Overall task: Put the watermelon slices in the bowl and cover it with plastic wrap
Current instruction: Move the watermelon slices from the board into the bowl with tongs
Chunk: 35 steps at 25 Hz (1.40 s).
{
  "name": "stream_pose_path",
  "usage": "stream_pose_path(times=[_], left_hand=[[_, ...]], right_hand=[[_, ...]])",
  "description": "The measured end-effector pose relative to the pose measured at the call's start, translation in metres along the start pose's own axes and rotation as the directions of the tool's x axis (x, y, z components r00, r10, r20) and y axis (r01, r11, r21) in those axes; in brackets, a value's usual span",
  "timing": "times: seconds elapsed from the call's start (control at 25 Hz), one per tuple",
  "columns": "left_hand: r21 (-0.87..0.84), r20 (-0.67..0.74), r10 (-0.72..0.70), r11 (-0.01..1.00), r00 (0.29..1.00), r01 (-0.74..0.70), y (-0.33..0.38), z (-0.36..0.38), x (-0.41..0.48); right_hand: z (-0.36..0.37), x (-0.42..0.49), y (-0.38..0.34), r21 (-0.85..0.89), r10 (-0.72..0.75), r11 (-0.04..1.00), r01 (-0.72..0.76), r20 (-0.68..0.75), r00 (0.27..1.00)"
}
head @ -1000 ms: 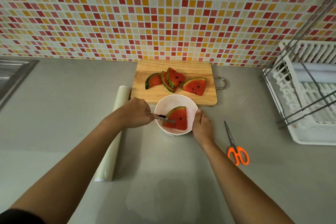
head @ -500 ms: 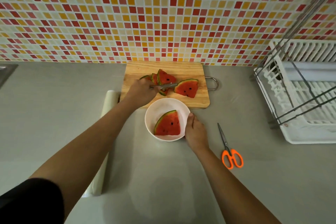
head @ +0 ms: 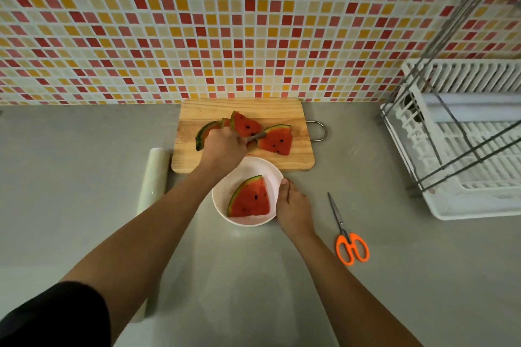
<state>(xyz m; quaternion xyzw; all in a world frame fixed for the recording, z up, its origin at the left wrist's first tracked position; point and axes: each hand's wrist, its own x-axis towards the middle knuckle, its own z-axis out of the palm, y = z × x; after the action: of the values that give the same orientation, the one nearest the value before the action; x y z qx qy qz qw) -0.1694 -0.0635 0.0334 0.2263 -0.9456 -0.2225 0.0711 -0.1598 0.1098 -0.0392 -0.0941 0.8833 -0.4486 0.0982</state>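
Watermelon slices (head: pixel 275 139): likely soft, wet, slippery flesh, firm rind; several on board (head: pixel 296 160) at 12 o'clock of bowl (head: pixel 253 167), one inside. Left hand (head: pixel 222 149) grips utensil (head: pixel 256 136) among them; right hand (head: pixel 293 205) holds bowl rim. Probably best lifted by rind.

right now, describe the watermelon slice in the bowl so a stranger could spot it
Find the pale wooden cutting board against the mosaic-tiled wall; directly in front of it sits a round white bowl. The red triangular watermelon slice with green rind lies alone inside it, while the other slices lie on the board.
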Motion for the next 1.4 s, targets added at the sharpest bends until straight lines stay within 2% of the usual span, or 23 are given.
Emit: stream_pose_path(times=[0.16,0.36,0.44,0.52,0.56,0.64,0.72,0.84,0.96,1.04,1.2,1.4], left_hand=[[0.119,-0.150,0.050,0.992,0.987,-0.032,-0.002,-0.005,-0.011],[0.054,-0.195,-0.017,0.998,0.981,0.028,-0.016,-0.014,-0.014],[-0.109,-0.150,-0.144,0.986,0.978,0.129,-0.027,-0.023,-0.006],[-0.383,0.000,-0.306,0.879,0.952,0.283,-0.033,-0.030,0.001],[-0.467,0.092,-0.355,0.810,0.930,0.355,-0.036,-0.032,0.003],[-0.467,0.237,-0.384,0.761,0.892,0.451,-0.041,-0.032,0.008],[-0.400,0.316,-0.378,0.778,0.870,0.484,-0.044,-0.032,0.010],[-0.333,0.309,-0.341,0.836,0.888,0.437,-0.042,-0.027,0.009],[-0.322,0.270,-0.334,0.852,0.903,0.412,-0.034,-0.016,0.003],[-0.402,0.310,-0.341,0.799,0.887,0.447,-0.034,-0.004,0.001],[-0.575,0.410,-0.401,0.583,0.819,0.574,-0.038,0.009,0.002],[-0.632,0.295,-0.400,0.599,0.868,0.491,-0.036,-0.003,0.002]], right_hand=[[-0.001,0.002,-0.001,0.000,-0.014,1.000,0.014,0.001,1.000],[-0.002,0.000,-0.001,0.011,-0.014,1.000,0.014,0.033,0.999],[-0.002,0.001,-0.002,0.022,-0.012,1.000,0.011,0.042,0.999],[-0.003,0.002,-0.003,0.029,-0.010,1.000,0.009,0.047,0.999],[-0.002,0.002,-0.003,0.029,-0.009,1.000,0.007,0.047,0.999],[-0.002,0.002,-0.002,0.027,-0.008,1.000,0.007,0.046,0.999],[-0.002,0.002,-0.002,0.032,0.000,0.999,-0.002,0.056,0.998],[-0.002,0.003,-0.001,0.033,0.018,0.999,-0.020,0.059,0.998],[-0.002,0.002,-0.002,0.022,0.004,1.000,-0.005,0.050,0.999],[-0.002,0.002,-0.002,0.014,-0.013,1.000,0.012,0.048,0.999],[-0.001,0.004,-0.001,-0.014,-0.020,1.000,0.021,0.042,0.999],[0.000,0.004,0.001,0.014,-0.010,1.000,0.009,0.045,0.999]])
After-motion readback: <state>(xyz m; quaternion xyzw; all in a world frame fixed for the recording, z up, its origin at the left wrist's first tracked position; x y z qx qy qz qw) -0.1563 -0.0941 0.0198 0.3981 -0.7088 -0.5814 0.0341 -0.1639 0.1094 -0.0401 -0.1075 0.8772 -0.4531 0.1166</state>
